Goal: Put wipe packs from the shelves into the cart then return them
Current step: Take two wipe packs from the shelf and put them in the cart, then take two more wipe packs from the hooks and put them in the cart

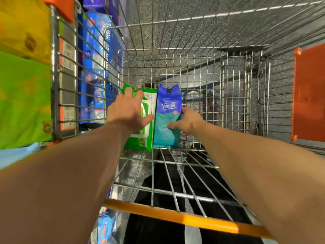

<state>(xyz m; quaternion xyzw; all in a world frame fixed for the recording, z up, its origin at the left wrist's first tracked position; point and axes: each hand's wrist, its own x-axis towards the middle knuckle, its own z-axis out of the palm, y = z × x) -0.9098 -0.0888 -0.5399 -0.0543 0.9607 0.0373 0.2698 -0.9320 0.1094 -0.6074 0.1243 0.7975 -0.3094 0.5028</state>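
Two wipe packs lie side by side on the wire floor of the shopping cart [219, 95]. The green and white pack [146, 136] is on the left, and my left hand [129, 110] grips it from above, fingers over its far edge and thumb along its right side. The blue and teal Tempo pack [168, 110] lies to its right. My right hand [187, 121] holds that pack by its right edge, thumb pressed on the front face. Both arms reach deep into the basket.
Shelves on the left hold blue packs [93, 67] behind the cart's wire side, with green and yellow packaging [22, 95] nearer me. The orange cart handle bar [184, 218] crosses the foreground. An orange panel [309, 95] hangs on the cart's right side.
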